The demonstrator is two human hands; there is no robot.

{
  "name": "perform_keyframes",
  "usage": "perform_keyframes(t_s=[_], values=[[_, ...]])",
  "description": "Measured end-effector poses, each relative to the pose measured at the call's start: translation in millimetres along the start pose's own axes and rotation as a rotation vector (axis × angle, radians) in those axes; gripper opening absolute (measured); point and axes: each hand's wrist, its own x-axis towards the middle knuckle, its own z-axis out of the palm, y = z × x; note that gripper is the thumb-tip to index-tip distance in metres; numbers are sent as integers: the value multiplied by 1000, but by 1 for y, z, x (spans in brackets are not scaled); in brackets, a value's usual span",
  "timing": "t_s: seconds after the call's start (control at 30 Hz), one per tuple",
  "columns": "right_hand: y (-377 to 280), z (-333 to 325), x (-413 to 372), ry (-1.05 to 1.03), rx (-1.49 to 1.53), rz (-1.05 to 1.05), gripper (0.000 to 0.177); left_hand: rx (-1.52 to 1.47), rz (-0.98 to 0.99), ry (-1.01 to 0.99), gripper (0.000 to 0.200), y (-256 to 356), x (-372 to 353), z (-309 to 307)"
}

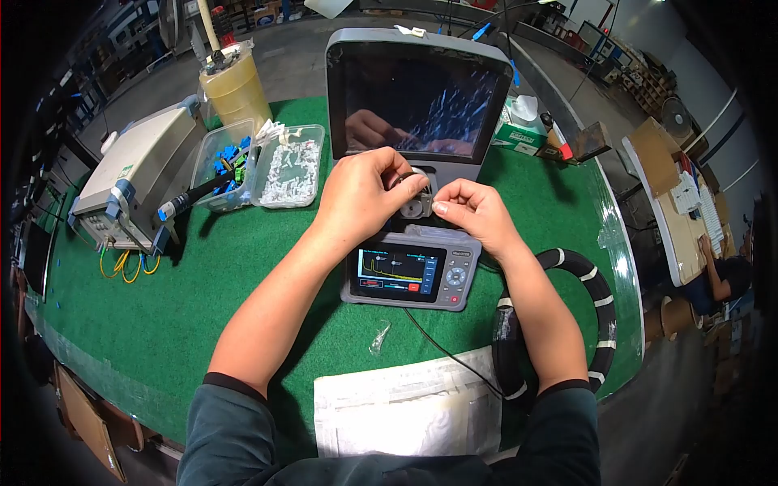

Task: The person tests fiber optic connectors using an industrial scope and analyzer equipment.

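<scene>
Both hands meet at a small grey metal fixture [415, 207] at the foot of a dark-screened monitor unit [421, 97]. My left hand [369, 194] comes in from the left with its fingers curled together over the fixture; what they pinch is hidden. On the fixture's right side, my right hand [480, 214] has thumb and forefinger pressed together, and anything between them is too small to name. Just below the hands lies a grey handheld tester [454, 278], its lit display showing a yellow trace. My hands' reflection shows in the monitor.
Left stand a box-shaped instrument [138, 174] and plastic tubs of blue-green connectors [231, 170] and white caps [292, 170]. A coiled black cable [604, 316] lies right. Papers [405, 413] lie in front. A green tissue box [519, 130] sits behind. Another person [717, 275] is far right.
</scene>
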Motion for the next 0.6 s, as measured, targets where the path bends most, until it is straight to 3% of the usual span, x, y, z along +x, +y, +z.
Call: perform_keyframes(t_s=[0.37,0.6], values=[[-4,-1,-1,-6,-25,43,19,-25,50,-4,24,-1,0,1],[-3,-2,1,-31,-107,-2,28,-23,67,-20,24,-2,0,1]])
